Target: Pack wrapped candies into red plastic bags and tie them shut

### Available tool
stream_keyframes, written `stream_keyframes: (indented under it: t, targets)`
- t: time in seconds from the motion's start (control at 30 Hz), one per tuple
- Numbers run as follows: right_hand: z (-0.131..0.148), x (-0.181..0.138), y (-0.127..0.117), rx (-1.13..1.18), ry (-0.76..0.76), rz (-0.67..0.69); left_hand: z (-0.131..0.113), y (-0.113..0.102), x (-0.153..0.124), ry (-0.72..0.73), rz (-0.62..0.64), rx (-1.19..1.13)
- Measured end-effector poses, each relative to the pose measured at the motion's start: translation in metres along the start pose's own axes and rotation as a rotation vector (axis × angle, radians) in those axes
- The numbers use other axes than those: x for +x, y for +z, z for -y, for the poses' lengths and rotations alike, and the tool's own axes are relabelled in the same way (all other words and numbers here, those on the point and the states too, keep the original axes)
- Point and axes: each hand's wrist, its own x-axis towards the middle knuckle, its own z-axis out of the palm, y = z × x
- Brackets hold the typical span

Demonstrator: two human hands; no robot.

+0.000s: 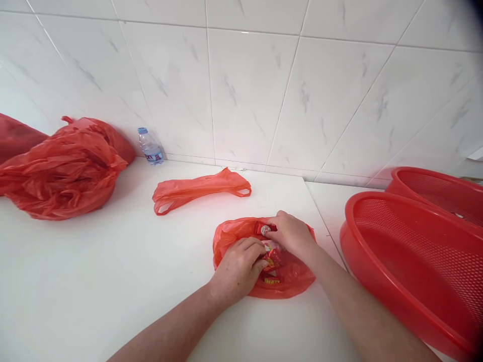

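Note:
A small red plastic bag [290,276] lies on the white counter [94,281] with several red-wrapped packets [272,257] inside it. My left hand [237,266] rests on the bag's near left side, fingers curled round the packets. My right hand [290,234] reaches in from the right, its fingers pinched on a small red packet with a white round label [264,230] at the bag's far edge.
A flat empty red bag [199,188] lies behind. A big stuffed red bag [64,168] sits at far left, beside a small water bottle [150,147] at the tiled wall. Two red mesh baskets [411,261] stand at right.

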Motion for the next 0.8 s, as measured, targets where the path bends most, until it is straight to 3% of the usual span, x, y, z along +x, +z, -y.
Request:
stream_keyframes:
  t: [0.17, 0.37, 0.6, 0.8]
  targets:
    - [-0.005, -0.005, 0.003, 0.108, -0.008, -0.106, 0.000, -0.001, 0.000, -0.036, 0.022, 0.005]
    - [-0.010, -0.012, -0.002, 0.326, -0.042, -0.115, 0.000, -0.001, -0.001, -0.070, 0.047, -0.012]
    - [-0.013, -0.012, -0.001, 0.203, -0.070, -0.090, -0.002, -0.001, -0.002, -0.082, 0.049, -0.021]
    - [-0.004, -0.006, 0.004, 0.108, -0.052, -0.167, -0.003, -0.002, -0.001, -0.100, 0.065, -0.026]
